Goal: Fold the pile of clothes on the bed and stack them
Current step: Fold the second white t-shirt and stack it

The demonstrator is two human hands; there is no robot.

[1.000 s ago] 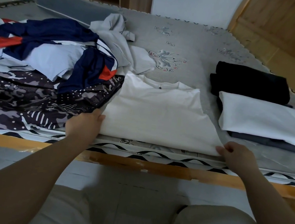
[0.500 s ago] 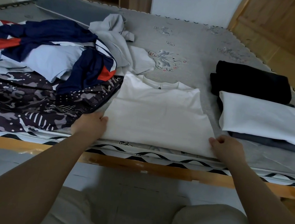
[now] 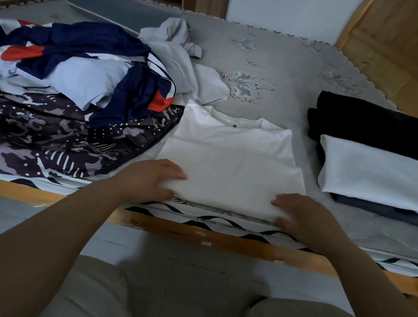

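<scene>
A white T-shirt (image 3: 232, 156), folded into a narrow panel with its collar pointing away, lies on the grey bed (image 3: 279, 69) near the front edge. My left hand (image 3: 151, 177) grips its near left hem, thumb underneath and fingers on top. Gripping the near right hem in the same way is my right hand (image 3: 303, 216). To the right sits a stack of folded clothes (image 3: 382, 177): a white piece on top of dark grey ones, with a black folded garment (image 3: 367, 125) behind it. The unfolded pile (image 3: 61, 87) lies at the left.
The pile holds a navy, white and red garment, a light blue one, a camouflage-print one and a pale grey top (image 3: 178, 57) at the back. The wooden bed rail (image 3: 193, 233) runs along the front. A wooden headboard (image 3: 411, 43) rises at the right.
Both hands slid inward along the T-shirt's near hem, from its outer corners toward the middle, and now grip the edge.
</scene>
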